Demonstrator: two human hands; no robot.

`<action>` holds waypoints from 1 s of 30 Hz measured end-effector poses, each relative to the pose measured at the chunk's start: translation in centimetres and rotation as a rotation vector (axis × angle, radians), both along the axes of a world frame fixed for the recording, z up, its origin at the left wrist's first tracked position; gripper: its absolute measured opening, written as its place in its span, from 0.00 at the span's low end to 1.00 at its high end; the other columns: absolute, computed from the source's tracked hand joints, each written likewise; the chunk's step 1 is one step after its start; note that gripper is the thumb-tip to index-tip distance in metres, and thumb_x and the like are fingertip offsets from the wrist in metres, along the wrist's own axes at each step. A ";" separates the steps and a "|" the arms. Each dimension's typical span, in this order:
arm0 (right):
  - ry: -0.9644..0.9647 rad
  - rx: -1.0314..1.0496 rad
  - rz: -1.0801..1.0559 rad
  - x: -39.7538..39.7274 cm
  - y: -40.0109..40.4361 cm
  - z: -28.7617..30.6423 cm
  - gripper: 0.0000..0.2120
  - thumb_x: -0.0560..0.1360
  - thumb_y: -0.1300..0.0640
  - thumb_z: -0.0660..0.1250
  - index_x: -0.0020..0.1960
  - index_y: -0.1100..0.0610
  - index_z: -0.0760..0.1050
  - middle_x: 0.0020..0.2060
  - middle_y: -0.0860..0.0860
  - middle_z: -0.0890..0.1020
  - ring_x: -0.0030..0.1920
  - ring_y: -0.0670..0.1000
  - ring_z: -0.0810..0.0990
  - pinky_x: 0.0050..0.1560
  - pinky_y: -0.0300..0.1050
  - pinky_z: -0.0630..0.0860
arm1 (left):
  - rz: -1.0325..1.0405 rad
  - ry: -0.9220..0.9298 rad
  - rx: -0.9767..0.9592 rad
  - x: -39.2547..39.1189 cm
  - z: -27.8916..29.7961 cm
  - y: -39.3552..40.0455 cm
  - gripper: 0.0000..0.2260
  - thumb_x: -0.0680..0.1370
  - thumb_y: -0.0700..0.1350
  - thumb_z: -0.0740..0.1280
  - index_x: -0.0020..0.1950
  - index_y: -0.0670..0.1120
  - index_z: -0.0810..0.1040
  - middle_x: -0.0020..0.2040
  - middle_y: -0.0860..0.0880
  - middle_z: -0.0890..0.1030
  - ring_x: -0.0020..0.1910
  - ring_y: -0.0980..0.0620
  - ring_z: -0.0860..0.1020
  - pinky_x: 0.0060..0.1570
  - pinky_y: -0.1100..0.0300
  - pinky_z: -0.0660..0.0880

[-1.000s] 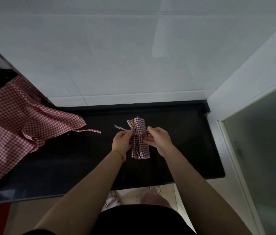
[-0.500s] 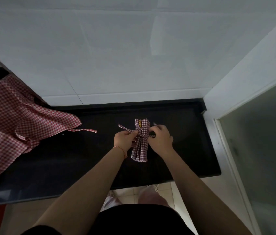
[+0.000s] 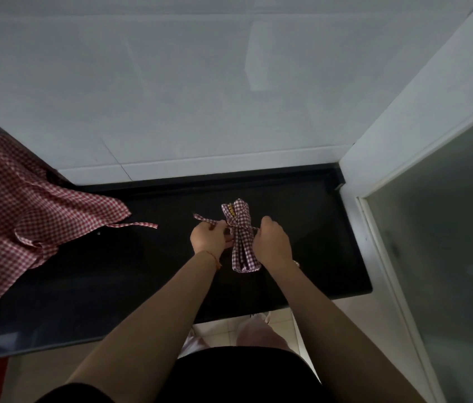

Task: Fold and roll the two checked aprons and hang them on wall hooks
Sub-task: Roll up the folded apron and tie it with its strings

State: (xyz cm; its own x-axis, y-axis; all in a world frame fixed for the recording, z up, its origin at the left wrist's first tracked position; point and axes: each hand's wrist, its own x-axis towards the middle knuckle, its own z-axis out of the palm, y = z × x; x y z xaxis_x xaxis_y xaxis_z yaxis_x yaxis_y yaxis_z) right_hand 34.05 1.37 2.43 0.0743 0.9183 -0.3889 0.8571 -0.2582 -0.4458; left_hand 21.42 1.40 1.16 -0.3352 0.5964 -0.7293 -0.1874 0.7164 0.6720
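Observation:
A rolled red-and-white checked apron point(image 3: 242, 248) lies lengthwise on the black countertop point(image 3: 142, 271), cinched at its middle by its own strap. My left hand point(image 3: 209, 238) pinches the strap end that sticks out to the left of the roll. My right hand point(image 3: 273, 242) grips the other strap end on the roll's right side, fingers curled. A second checked apron point(image 3: 23, 216) lies unfolded and crumpled at the counter's left end, one strap trailing toward the middle.
A white tiled wall point(image 3: 200, 97) rises behind the counter. A white frame with a frosted glass panel point(image 3: 447, 242) closes off the right side. Pale floor tiles point(image 3: 276, 321) show below the counter's front edge.
Both hands have drawn apart, pulling the strap ends sideways so the wrap sits tighter round the roll's middle. The roll has stayed in place on the counter.

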 end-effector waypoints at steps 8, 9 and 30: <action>0.392 -0.278 -0.247 1.8 1.4 -0.2 0.02 0.79 0.57 0.63 0.50 0.53 0.74 0.48 0.51 0.79 0.45 0.48 0.79 0.43 0.41 0.75 | -0.371 0.348 0.022 -3.7 -0.8 0.5 0.16 0.73 0.40 0.73 0.60 0.48 0.76 0.60 0.51 0.76 0.58 0.51 0.76 0.59 0.52 0.77; 0.421 -0.311 -0.280 1.7 1.6 -0.2 0.03 0.80 0.55 0.63 0.51 0.53 0.75 0.48 0.51 0.79 0.45 0.48 0.78 0.44 0.42 0.74 | -0.483 0.493 0.113 -3.9 -1.0 0.5 0.20 0.73 0.41 0.73 0.63 0.50 0.74 0.61 0.52 0.74 0.60 0.52 0.74 0.61 0.53 0.74; 0.432 -0.210 -0.021 1.9 2.2 1.9 0.05 0.80 0.52 0.63 0.48 0.51 0.77 0.43 0.49 0.80 0.41 0.46 0.79 0.40 0.40 0.75 | -0.520 -0.050 0.237 -0.5 1.7 1.1 0.06 0.78 0.45 0.68 0.48 0.45 0.83 0.47 0.47 0.83 0.47 0.51 0.81 0.52 0.56 0.79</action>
